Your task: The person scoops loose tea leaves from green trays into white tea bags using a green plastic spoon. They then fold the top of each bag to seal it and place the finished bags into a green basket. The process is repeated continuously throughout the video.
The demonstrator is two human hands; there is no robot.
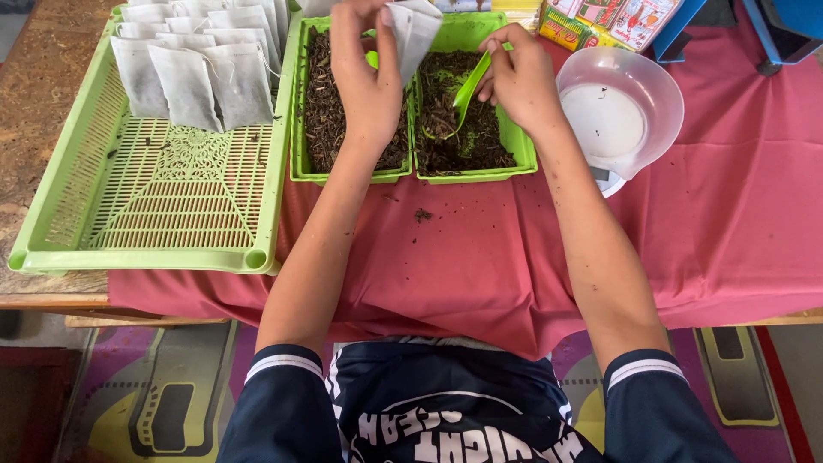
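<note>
My left hand (pixel 367 81) holds a small white paper tea bag (pixel 413 33) upright above two green tubs of dark dried leaves. The left tub (pixel 297 129) lies under my wrist. My right hand (pixel 517 75) grips a green plastic scoop (pixel 470 87), its blade dipping into the leaves of the right tub (pixel 523 147). The bag hangs just left of the scoop, above the divide between the tubs.
A large green slotted tray (pixel 154 197) at the left holds several filled white tea bags (pixel 193 73) along its far end. A clear bowl (pixel 626 111) sits on a scale at the right. Colourful boxes (pixel 613 21) stand behind. A red cloth (pixel 480 257) covers the table, with a few leaf crumbs.
</note>
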